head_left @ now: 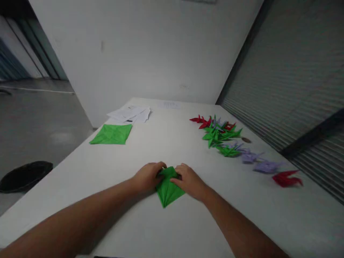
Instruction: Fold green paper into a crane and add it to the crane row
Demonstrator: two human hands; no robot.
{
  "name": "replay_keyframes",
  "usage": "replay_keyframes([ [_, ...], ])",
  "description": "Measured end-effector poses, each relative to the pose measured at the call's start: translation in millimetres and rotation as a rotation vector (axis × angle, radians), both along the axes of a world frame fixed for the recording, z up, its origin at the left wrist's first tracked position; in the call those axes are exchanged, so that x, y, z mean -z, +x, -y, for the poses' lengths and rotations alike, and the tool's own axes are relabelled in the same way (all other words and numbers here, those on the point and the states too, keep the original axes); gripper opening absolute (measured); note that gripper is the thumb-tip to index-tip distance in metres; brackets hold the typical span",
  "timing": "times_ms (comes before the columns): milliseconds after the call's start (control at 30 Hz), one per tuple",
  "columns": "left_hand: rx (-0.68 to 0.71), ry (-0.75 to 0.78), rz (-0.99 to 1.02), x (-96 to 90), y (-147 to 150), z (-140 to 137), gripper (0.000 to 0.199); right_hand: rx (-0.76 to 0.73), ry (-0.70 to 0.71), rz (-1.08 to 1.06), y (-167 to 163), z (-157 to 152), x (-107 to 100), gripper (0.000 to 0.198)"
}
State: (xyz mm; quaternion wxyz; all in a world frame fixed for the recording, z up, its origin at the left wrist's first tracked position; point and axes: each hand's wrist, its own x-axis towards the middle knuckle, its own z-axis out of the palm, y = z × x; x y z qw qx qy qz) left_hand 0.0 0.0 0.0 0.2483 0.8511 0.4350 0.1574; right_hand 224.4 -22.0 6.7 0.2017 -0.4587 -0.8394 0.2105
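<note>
A green folded paper (168,190) lies on the white table in front of me, diamond-shaped, with crease lines running down to the corner nearest me. My left hand (150,176) grips its upper left edge, fingers curled and partly hidden behind the paper. On the opposite edge, my right hand (189,181) pinches the paper, the thumb lying on top and pointing toward the middle. Both hands rest close to the table surface.
Folded paper cranes in green (215,136), red (287,178) and purple (266,166) line the table's right side. At the left edge lies a green paper sheet (112,134), with printed papers (130,113) behind it. A black bin (25,175) stands on the floor at left.
</note>
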Motion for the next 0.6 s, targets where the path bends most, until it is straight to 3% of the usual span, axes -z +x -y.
replay_keyframes([
  [600,0.020,0.030,0.052,-1.0,0.6,2.2,0.044,0.037,0.026,0.046,3.2,-7.7,8.4,0.038],
])
